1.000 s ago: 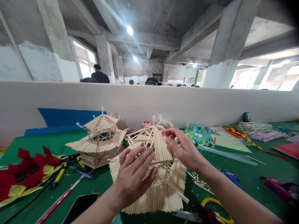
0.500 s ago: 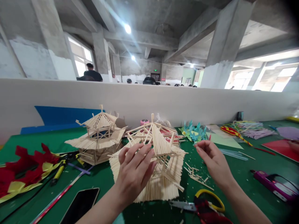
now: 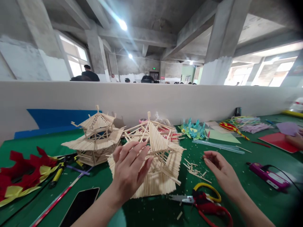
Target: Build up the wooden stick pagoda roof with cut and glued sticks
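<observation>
In the head view, a pavilion model of thin pale wooden sticks (image 3: pixel 156 186) stands in front of me, its upper roof partly covered with sticks. My left hand (image 3: pixel 130 171) is at the near left side of that roof, fingers spread and thumb apart. Whether the fingertips touch the sticks I cannot tell. To the right of the model, my right hand (image 3: pixel 221 173) hovers above the table, thumb and forefinger pinched together. Anything between them is too small to make out. Short stick offcuts (image 3: pixel 196 171) lie between that hand and the model. Scissors with red and yellow handles (image 3: pixel 203 200) lie nearer me.
Another stick pavilion (image 3: pixel 97 138) stands left. On the green table (image 3: pixel 227 148) are a phone (image 3: pixel 80 206), red-and-yellow felt (image 3: pixel 26 171), a blue paper craft (image 3: pixel 194 129) and a purple device (image 3: pixel 268 176). A white partition (image 3: pixel 132 97) runs behind. Another person's hand (image 3: pixel 294 140) is at far right.
My right hand has moved right and down, away from the model. My left hand keeps its place by the roof. The camera view has shifted slightly.
</observation>
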The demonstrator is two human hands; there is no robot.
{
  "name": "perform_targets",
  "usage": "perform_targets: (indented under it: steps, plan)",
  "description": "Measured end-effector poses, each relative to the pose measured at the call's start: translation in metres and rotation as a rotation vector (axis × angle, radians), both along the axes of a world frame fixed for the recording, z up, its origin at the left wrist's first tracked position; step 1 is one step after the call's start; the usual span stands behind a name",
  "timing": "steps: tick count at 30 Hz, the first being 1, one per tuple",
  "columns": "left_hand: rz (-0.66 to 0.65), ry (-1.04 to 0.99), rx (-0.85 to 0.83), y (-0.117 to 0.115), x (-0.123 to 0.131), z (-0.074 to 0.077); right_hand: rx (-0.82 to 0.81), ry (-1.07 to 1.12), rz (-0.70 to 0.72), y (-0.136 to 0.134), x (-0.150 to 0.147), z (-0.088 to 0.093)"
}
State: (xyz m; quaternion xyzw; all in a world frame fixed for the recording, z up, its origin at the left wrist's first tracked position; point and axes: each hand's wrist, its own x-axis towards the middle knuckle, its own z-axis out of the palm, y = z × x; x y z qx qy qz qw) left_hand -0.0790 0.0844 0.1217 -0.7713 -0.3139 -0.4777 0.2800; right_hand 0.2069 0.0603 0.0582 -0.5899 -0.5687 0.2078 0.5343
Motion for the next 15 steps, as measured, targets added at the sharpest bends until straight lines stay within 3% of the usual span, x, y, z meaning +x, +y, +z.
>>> perform_targets:
  steps: [4,6,8,12,15]
  plan:
    - [-0.007,-0.052,0.026,-0.026,-0.005,0.000,-0.029,-0.036,-0.064,-0.013,0.009,-0.020]
    - [-0.016,-0.031,0.010,-0.046,-0.003,-0.012,-0.052,-0.070,-0.108,-0.020,0.014,-0.034]
    - [-0.085,-0.031,0.006,-0.064,0.007,-0.035,-0.077,-0.111,-0.146,-0.028,0.018,-0.047]
    - [-0.254,-0.104,-0.136,-0.090,0.049,-0.103,-0.125,-0.226,-0.180,-0.037,0.026,-0.062]
    - [-0.287,0.125,-0.341,-0.092,0.078,-0.137,-0.159,-0.331,-0.179,-0.038,0.031,-0.066]
